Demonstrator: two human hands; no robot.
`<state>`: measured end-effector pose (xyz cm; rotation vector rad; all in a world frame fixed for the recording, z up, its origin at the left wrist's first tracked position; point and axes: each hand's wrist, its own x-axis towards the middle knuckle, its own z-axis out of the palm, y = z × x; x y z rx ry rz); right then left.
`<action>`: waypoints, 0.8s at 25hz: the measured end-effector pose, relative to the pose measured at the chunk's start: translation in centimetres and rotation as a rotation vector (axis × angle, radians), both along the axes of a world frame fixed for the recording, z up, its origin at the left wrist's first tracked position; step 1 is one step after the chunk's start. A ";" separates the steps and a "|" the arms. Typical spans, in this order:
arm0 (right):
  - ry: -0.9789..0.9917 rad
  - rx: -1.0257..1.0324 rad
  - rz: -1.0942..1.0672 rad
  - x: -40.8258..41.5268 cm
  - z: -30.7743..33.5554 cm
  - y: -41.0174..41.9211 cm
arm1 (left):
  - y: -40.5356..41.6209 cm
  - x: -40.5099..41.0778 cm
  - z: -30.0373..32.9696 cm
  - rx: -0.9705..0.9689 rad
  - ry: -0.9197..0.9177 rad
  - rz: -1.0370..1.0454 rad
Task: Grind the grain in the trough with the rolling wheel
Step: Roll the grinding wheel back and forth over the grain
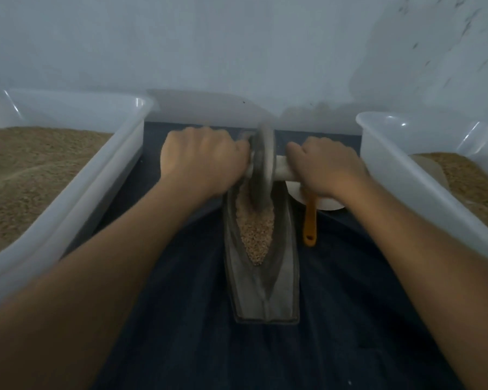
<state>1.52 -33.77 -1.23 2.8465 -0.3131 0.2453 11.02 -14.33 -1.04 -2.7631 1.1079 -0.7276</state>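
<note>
I hold each hand's grip, left hand [202, 161] and right hand [326, 167], wrapped round the axle [283, 168]; wheel [262, 164] stays centred over the grain [255, 237] in the trough [282, 277].

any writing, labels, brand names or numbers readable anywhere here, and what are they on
None: no readable text, label, brand or number shows anywhere in the head view.
The two white tubs, the grey trough, the rolling wheel and the orange spoon handle show plain surfaces; the picture is dim and the wheel is blurred.
</note>
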 end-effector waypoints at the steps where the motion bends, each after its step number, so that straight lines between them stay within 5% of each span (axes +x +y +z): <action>1: -0.124 -0.041 0.000 -1.6 -0.9 1.0 | 1.5 -1.9 -0.7 -0.028 -0.061 -0.060; 4: -0.486 0.096 0.039 -6.5 -2.2 4.3 | 5.6 -5.5 -2.3 -0.082 -0.085 -0.216; 7: -0.645 0.022 0.149 -8.5 -2.5 5.7 | 6.9 -6.0 -2.5 -0.218 0.034 -0.227; 11: -0.477 0.045 0.003 -4.6 -1.2 4.5 | 4.9 -4.0 -2.7 -0.027 -0.125 -0.192; 16: -0.030 0.104 -0.014 0.9 1.4 0.6 | 0.2 1.5 -0.2 0.076 0.079 -0.018; 20: -0.272 0.024 -0.038 -2.3 -0.8 2.6 | 2.2 -1.7 -1.0 0.035 -0.094 -0.106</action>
